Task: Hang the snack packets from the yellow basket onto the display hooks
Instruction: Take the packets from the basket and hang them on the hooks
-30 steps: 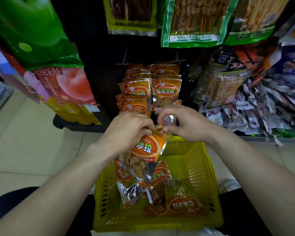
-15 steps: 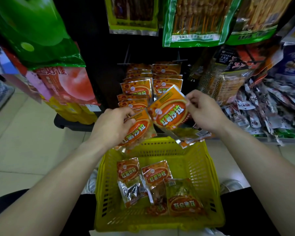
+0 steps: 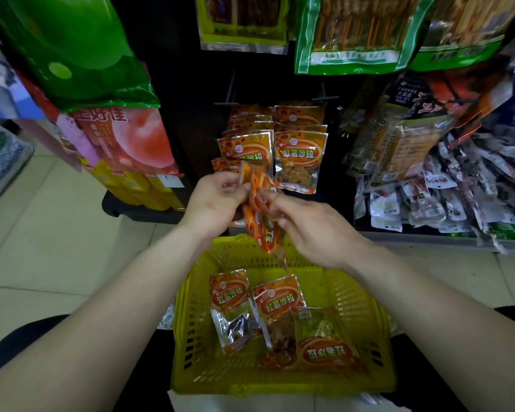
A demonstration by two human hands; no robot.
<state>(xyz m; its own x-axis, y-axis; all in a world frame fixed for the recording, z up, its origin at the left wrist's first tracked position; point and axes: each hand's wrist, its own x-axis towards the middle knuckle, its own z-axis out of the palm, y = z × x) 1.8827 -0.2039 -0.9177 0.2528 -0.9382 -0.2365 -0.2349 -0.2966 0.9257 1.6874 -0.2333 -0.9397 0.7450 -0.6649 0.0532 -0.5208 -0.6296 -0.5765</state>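
Observation:
A yellow plastic basket (image 3: 366, 316) sits on my lap with three orange snack packets (image 3: 229, 295) lying in it. Above its far rim I hold a small bunch of orange packets (image 3: 265, 224) edge-on. My left hand (image 3: 214, 200) grips their upper ends. My right hand (image 3: 309, 230) pinches the bunch from the right with thumb and fingertips. Just beyond my hands, two rows of the same orange packets (image 3: 301, 159) hang on display hooks (image 3: 324, 98) against a black panel.
Large green bags (image 3: 72, 49) hang at upper left, green-edged skewer packs (image 3: 351, 31) at the top. Many small packets (image 3: 446, 200) crowd the rack at right. A black shelf base (image 3: 137, 211) stands on the tiled floor (image 3: 42, 248) at left.
My hands came together from apart. The packet my right hand held flat to the right is now pressed against the one in my left hand, both turned edge-on.

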